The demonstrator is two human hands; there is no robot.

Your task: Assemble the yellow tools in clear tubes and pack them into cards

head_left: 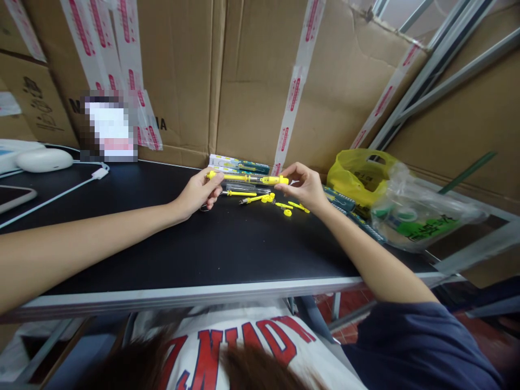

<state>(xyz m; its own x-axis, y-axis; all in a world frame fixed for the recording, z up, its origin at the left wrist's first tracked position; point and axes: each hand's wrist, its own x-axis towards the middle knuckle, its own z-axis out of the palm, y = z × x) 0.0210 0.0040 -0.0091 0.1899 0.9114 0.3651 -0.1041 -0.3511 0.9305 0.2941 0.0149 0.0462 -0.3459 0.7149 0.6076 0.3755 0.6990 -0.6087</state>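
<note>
Both hands are holding one slim yellow tool (pixel 252 178) above the far part of the black tabletop (pixel 227 244), one at each end. The left hand (pixel 198 190) is pinching one end, its thumb lying along the yellow piece, while the right hand (pixel 304 187) is gripping the other end between thumb and fingers. Neither is standing wide; each is closed down narrowly, seemingly because the thing is too thin for a full palm. Holding it from both ends is probably stopping it from tilting or turning, and is leaving the silvery middle uncovered and in plain view. A clear tube (pixel 260 189), a yellow rod (pixel 242 194) and a yellow ring (pixel 287 213) are lying loose just under and beyond the hands, presumably so that small pieces are staying within easy reach. Slim printed boxes (pixel 239 164) are lying behind them, near the cardboard (pixel 252 108), perhaps to be out of the way. A yellow bag (pixel 353 176) and a clear bag (pixel 422 219) are sitting off to the right, likely for the same reason.
</note>
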